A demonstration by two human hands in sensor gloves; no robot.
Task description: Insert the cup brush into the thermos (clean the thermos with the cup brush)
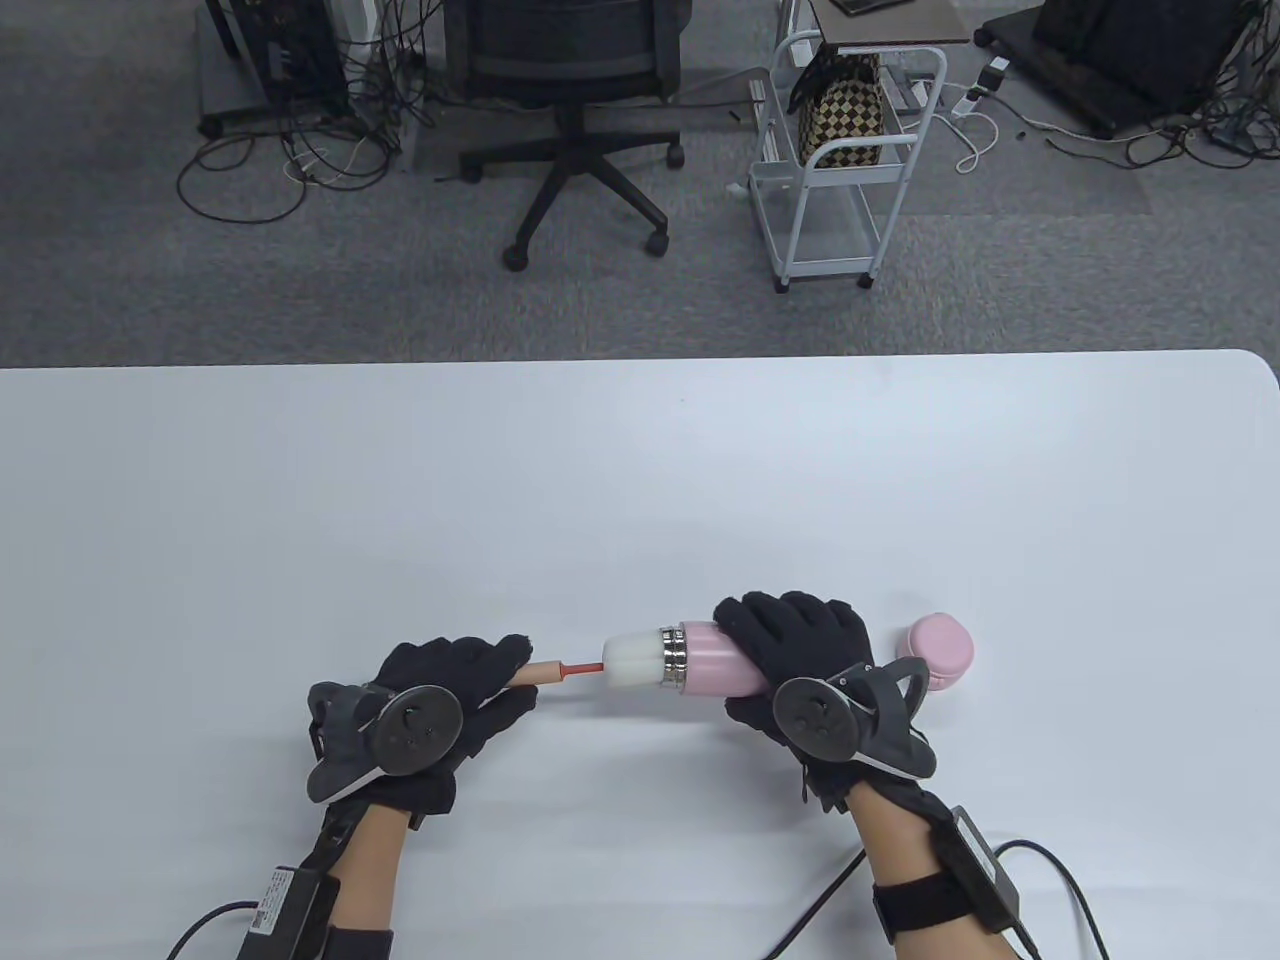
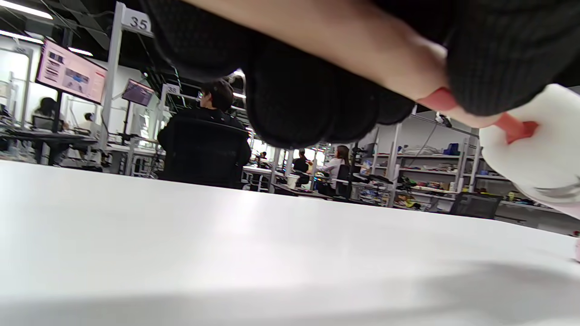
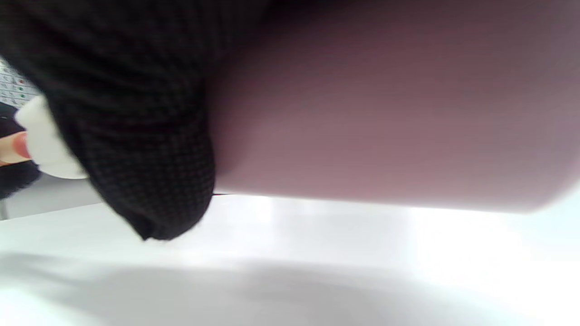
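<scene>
My left hand (image 1: 440,690) holds the cup brush (image 1: 600,668) pointing sideways. Its white head sits at the thermos (image 1: 715,660) mouth, held lying flat by my right hand (image 1: 800,650).

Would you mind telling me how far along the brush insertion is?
Done: the pink lid is off, lying on the table. In hand: the right hand holds the thermos sideways; the left hand holds the cup brush, sponge head at the mouth. Left: pushing it fully inside.
</scene>
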